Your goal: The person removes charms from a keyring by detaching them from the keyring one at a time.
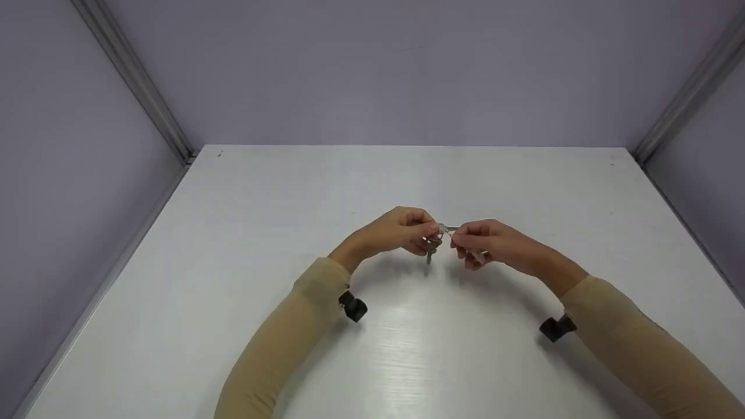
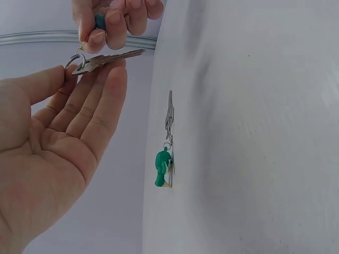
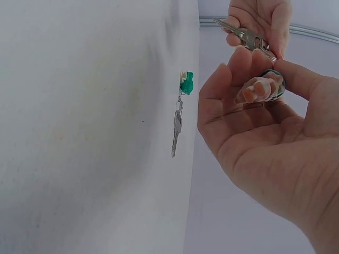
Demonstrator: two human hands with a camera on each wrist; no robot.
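Both hands meet above the middle of the white table. My left hand holds a silver key against its fingertips, thumb close by; the key hangs down toward the table. A metal key ring sits on the key's head. My right hand pinches that ring from the other side and curls its fingers round a small dark teal piece. A second key with a green charm shows against the table in both wrist views. It is hidden in the head view, and I cannot tell whether it lies flat.
Plain lilac walls close the table on three sides, with metal rails in the corners. A black wrist camera sits under each beige sleeve.
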